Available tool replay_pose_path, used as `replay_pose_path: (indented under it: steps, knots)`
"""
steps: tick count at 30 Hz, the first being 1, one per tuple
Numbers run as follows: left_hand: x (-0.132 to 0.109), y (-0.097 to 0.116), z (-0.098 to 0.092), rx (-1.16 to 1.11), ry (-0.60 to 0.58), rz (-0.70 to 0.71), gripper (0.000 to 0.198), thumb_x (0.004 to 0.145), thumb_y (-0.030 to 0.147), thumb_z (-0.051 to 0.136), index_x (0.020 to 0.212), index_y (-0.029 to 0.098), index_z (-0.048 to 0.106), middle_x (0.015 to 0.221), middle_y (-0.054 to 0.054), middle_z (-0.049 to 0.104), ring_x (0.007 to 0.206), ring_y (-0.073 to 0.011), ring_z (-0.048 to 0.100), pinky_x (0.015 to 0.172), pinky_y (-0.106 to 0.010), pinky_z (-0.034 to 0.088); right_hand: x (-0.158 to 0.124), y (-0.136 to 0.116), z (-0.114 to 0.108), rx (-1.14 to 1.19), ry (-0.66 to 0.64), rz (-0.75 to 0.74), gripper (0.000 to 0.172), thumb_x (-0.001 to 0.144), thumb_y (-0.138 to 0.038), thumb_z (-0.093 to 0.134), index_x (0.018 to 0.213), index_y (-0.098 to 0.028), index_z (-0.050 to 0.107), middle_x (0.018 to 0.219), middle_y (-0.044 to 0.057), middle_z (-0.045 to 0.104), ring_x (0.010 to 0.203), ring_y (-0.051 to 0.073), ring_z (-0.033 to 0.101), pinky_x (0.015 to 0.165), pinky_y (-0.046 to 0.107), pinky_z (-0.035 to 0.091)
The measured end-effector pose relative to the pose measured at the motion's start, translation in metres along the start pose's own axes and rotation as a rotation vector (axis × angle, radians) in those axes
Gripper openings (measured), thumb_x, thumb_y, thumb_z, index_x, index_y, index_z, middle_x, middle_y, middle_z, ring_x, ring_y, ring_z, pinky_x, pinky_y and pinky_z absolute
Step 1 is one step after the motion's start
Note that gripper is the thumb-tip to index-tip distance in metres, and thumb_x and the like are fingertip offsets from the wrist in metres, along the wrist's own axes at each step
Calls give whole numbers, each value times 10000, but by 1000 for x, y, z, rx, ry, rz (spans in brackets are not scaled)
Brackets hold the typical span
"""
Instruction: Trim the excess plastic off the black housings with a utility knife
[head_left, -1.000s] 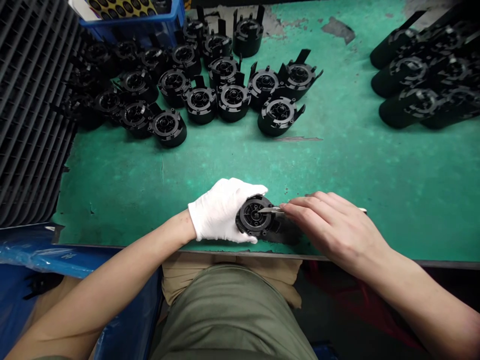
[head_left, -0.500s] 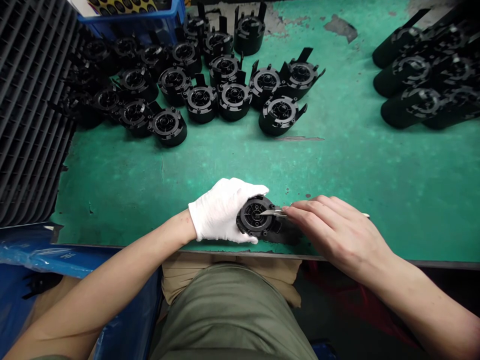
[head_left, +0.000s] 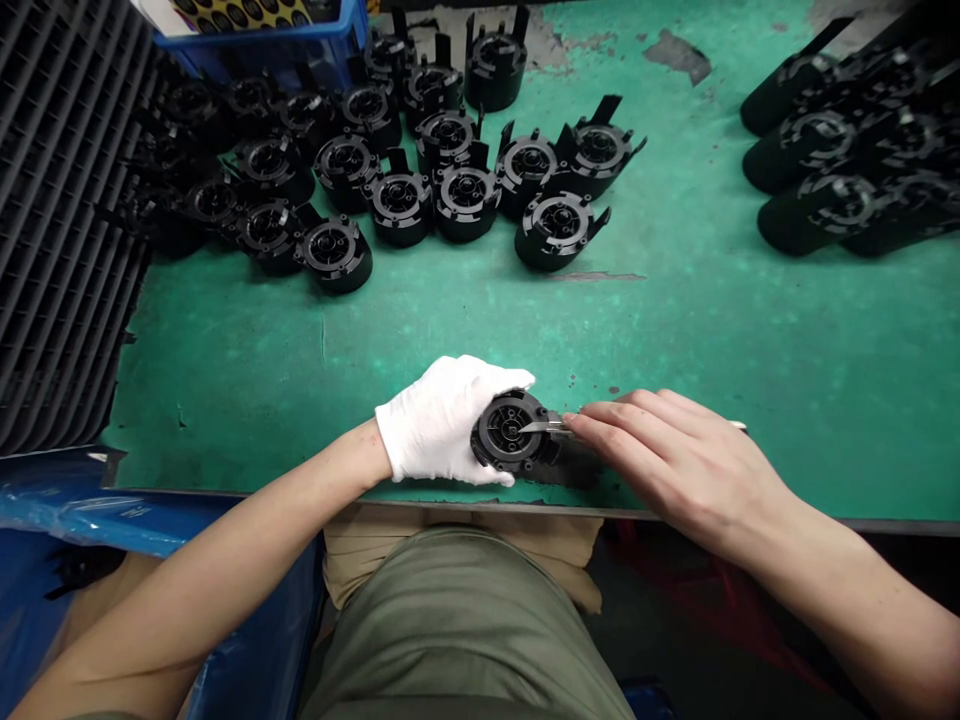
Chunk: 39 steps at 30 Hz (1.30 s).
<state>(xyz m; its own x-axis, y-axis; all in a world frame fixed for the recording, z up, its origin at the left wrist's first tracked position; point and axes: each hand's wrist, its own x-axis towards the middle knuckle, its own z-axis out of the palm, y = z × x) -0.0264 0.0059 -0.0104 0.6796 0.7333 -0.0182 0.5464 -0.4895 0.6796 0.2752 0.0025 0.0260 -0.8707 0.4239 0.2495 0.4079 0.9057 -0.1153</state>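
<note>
My left hand [head_left: 446, 420], in a white glove, is wrapped round a round black plastic housing [head_left: 512, 432] near the front edge of the table. The housing's ribbed round face is turned up toward me. My bare right hand [head_left: 660, 450] is closed on a slim craft knife [head_left: 551, 427], its blade pointing left over the inner ring of the housing. Whether the blade tip touches the plastic I cannot tell. Most of the knife's handle is hidden under my fingers; its light end shows behind the hand.
Several similar black housings [head_left: 330, 250] stand at the back left of the green table [head_left: 420, 310]. More black cylinders [head_left: 814, 210] are grouped at the back right. A blue bin [head_left: 300, 55] stands behind, and a stack of dark grids [head_left: 60, 220] borders the left side.
Almost nothing differs. The right hand and knife have shifted very slightly, with the blade still over the housing; the left hand keeps its hold.
</note>
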Motion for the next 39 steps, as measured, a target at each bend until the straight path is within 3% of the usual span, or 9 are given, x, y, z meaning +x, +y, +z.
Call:
replay_pose_path:
  steps: [9,15,17,21,23,26,28,32,39]
  knots:
    - [-2,-6,5,-8,41,26,874,718,613,938,1421,217,600,1298,-128,801,1177,-395,786,1030,-500,613,0,10,3,90,11,-23,367,1065,-48,561,1402,-134,676,1175,139,808,944,230,705,798,377,533]
    - [-21,5,35,116,492,-257,1223,718,796,920,1626,174,387,1494,-241,646,1361,-447,662,1165,-619,540,-12,-1,10,150,230,318,440,1005,-74,724,1419,-195,640,1156,106,786,961,237,724,855,381,580]
    - [-26,15,38,149,449,-332,1287,664,848,923,1621,157,411,1447,-246,650,1319,-459,666,1124,-633,556,-13,-12,13,163,157,282,441,1004,-68,725,1419,-179,625,1180,117,782,952,237,713,856,385,577]
    - [-26,26,24,138,248,-385,1059,555,894,944,1297,184,690,1150,-163,733,1109,-425,715,954,-585,620,-9,-24,17,55,70,215,410,1013,-55,697,1406,-137,618,1191,145,780,916,242,675,829,406,546]
    - [-23,23,15,129,238,-333,977,491,865,987,1155,197,728,1073,-141,744,1059,-414,725,939,-583,624,-7,-24,17,0,64,224,393,1029,-62,668,1411,-137,614,1193,150,779,932,250,673,822,407,533]
    - [-15,12,7,95,273,-162,1003,419,808,1037,1162,208,729,1244,-177,758,1199,-444,726,1052,-603,604,-4,-20,15,-13,70,221,389,1045,-79,642,1426,-146,609,1194,148,779,934,251,674,814,407,519]
    - [-9,5,6,36,244,-76,960,453,784,1038,1170,226,728,1275,-156,776,1223,-429,743,1062,-564,610,-3,-18,15,16,85,226,397,1049,-89,642,1438,-162,607,1192,138,780,936,250,679,817,406,513]
    - [-1,1,8,-63,176,-65,703,617,668,1000,1100,232,735,1052,-68,829,1012,-350,813,902,-457,636,-3,-16,15,2,58,210,400,1053,-75,628,1440,-176,603,1207,133,787,938,252,676,804,405,492]
    - [-2,5,5,-53,168,-65,576,667,606,966,1053,243,742,1019,-53,829,978,-335,823,860,-443,632,5,-13,4,-79,15,112,362,1034,-19,607,1386,-106,614,1162,158,789,909,250,653,770,395,500]
